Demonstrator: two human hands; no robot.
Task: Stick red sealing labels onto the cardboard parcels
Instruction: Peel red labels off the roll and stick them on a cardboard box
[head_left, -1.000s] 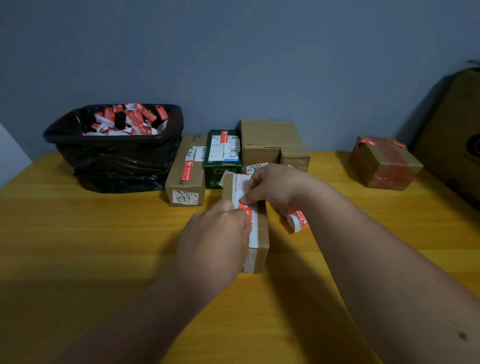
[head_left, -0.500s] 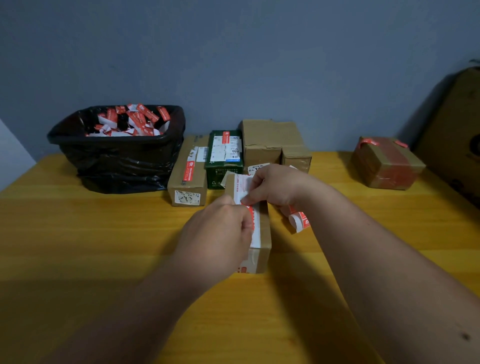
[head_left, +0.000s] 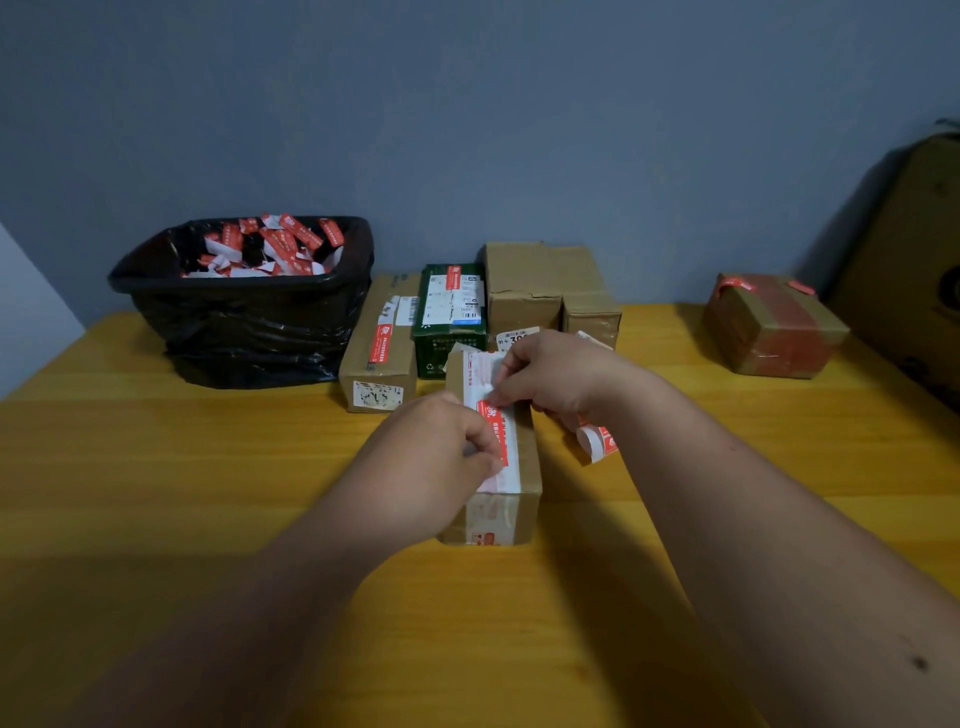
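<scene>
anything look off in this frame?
Mostly tidy. The parcel at far right sits apart from the row, turned at an angle, with red tape ends curling up off its top. The bin is heaped with label scraps. Both hands hold a red label.

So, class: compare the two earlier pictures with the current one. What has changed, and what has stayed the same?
Very little. The left hand and right hand keep pinching the red label over the parcel. More of its red face shows between them now, as they draw slightly apart. Nothing was let go. The label roll, the row of boxes and the black bin stayed put.
</scene>
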